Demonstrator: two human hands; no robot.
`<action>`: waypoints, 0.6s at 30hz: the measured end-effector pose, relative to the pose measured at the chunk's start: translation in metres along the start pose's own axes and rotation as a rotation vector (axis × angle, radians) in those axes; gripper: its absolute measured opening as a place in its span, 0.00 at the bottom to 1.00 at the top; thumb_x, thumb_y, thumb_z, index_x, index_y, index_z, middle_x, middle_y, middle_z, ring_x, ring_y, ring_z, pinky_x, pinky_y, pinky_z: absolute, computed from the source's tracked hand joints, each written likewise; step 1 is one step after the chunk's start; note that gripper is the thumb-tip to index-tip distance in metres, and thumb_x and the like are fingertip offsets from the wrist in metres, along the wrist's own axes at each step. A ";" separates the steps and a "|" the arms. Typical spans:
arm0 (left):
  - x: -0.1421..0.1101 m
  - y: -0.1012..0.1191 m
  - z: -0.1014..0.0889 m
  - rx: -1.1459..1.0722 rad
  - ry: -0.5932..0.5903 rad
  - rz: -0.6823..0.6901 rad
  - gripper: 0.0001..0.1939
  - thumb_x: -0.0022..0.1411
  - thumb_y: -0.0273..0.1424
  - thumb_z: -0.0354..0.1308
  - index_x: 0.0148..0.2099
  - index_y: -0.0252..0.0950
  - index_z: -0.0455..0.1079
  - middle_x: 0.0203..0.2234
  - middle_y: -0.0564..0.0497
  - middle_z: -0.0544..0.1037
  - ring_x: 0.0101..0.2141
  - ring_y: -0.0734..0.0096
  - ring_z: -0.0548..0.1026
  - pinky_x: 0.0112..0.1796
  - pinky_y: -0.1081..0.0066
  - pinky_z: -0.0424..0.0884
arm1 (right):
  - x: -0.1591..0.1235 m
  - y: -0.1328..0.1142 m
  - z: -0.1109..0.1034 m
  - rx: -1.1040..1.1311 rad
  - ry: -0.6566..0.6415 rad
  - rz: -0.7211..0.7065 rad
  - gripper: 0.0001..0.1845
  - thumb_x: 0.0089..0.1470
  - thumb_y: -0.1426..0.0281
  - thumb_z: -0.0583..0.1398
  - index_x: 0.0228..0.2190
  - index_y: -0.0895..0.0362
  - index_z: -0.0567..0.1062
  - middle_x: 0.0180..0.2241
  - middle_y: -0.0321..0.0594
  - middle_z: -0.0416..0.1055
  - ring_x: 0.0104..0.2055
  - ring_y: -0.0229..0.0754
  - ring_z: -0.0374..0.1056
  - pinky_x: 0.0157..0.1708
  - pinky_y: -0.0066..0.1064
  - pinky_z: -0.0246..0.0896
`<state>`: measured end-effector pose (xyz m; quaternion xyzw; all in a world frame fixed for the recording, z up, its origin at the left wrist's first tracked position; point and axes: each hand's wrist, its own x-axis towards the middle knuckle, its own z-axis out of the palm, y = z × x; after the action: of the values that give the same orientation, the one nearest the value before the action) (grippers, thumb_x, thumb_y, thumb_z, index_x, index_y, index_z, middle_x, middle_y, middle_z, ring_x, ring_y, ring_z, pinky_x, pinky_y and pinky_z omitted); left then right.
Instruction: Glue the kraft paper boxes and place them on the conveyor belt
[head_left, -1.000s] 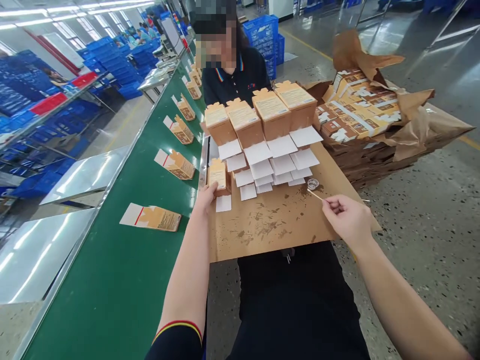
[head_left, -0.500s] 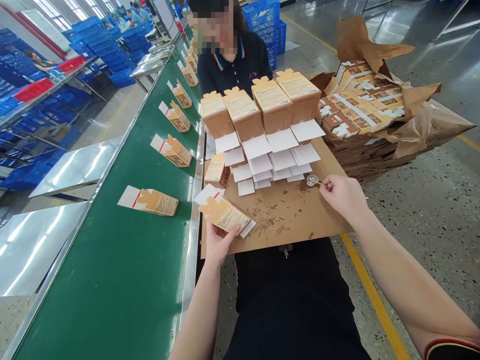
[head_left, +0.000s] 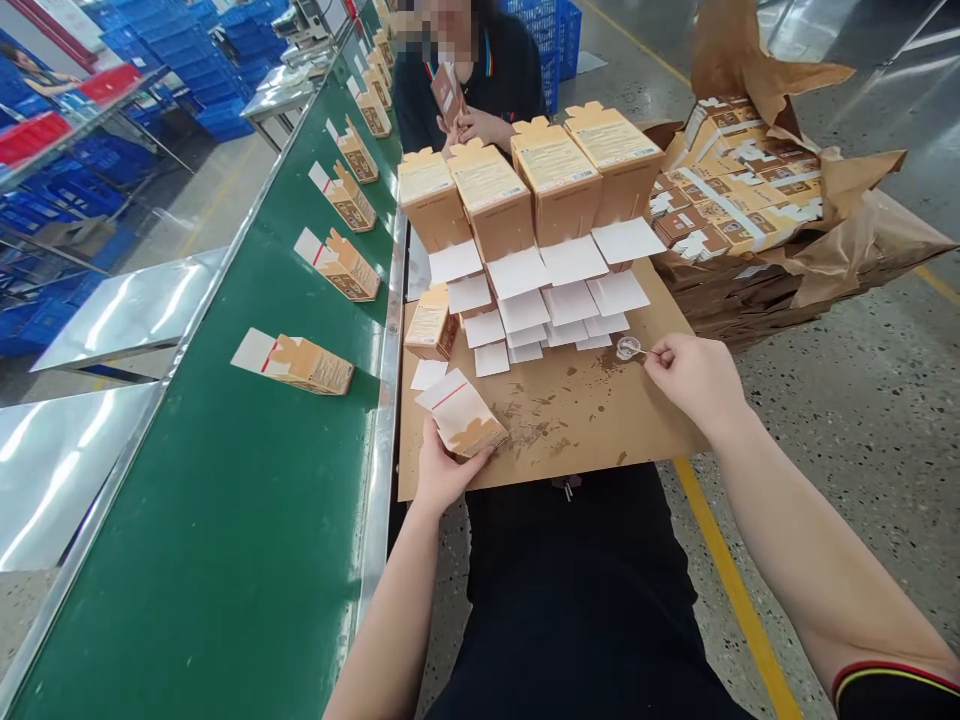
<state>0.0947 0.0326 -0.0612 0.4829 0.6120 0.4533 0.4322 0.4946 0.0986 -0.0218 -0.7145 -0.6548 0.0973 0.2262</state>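
Observation:
My left hand [head_left: 442, 468] grips a small brown carton [head_left: 466, 412] over the near edge of the cardboard board. Its white flap with a red strip faces up, and the scalloped tan flap points toward me. Between the pinched fingers of my right hand [head_left: 694, 385] is a thin stick [head_left: 643, 351], perhaps a cotton swab. The stick's far end reaches the small clear round dish [head_left: 628, 347], where its tip is too small to make out. Beyond my hands stand stacked cartons [head_left: 491, 210] with white flaps sticking out. Another carton [head_left: 431, 328] sits left of the stack.
A green conveyor [head_left: 247, 520] with a row of cartons [head_left: 313, 364] runs along my left. The cardboard board [head_left: 600, 420] has dark wet spots. Opposite sits a co-worker [head_left: 517, 70] holding a brown carton. Flat cartons [head_left: 739, 195] lie in torn brown paper at the right.
The carton in my left hand has turned, so its white flap and red strip now show. My right hand stays by the dish. The co-worker's hands have come up with a carton.

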 end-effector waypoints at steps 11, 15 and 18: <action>0.015 -0.003 0.008 -0.196 0.073 -0.102 0.43 0.42 0.46 0.86 0.56 0.39 0.72 0.53 0.37 0.86 0.54 0.45 0.86 0.58 0.47 0.82 | -0.115 -0.093 0.081 0.574 -0.106 -0.305 0.11 0.67 0.72 0.60 0.32 0.52 0.79 0.28 0.37 0.79 0.27 0.40 0.75 0.29 0.32 0.74; 0.014 -0.001 0.007 -0.176 0.057 -0.091 0.41 0.43 0.46 0.86 0.54 0.39 0.72 0.52 0.38 0.86 0.53 0.46 0.87 0.57 0.48 0.82 | -0.132 -0.118 0.115 0.495 -0.114 -0.392 0.14 0.66 0.76 0.59 0.29 0.52 0.74 0.24 0.34 0.72 0.25 0.38 0.68 0.28 0.30 0.66; 0.015 0.000 0.007 -0.170 0.054 -0.094 0.42 0.44 0.46 0.86 0.55 0.39 0.72 0.53 0.37 0.86 0.53 0.45 0.87 0.57 0.47 0.82 | -0.130 -0.117 0.122 0.451 -0.111 -0.412 0.14 0.66 0.77 0.58 0.29 0.52 0.73 0.25 0.34 0.72 0.25 0.38 0.67 0.28 0.29 0.63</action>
<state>0.0993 0.0480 -0.0645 0.4027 0.6049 0.4956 0.4757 0.3216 -0.0004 -0.0967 -0.4923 -0.7591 0.2312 0.3578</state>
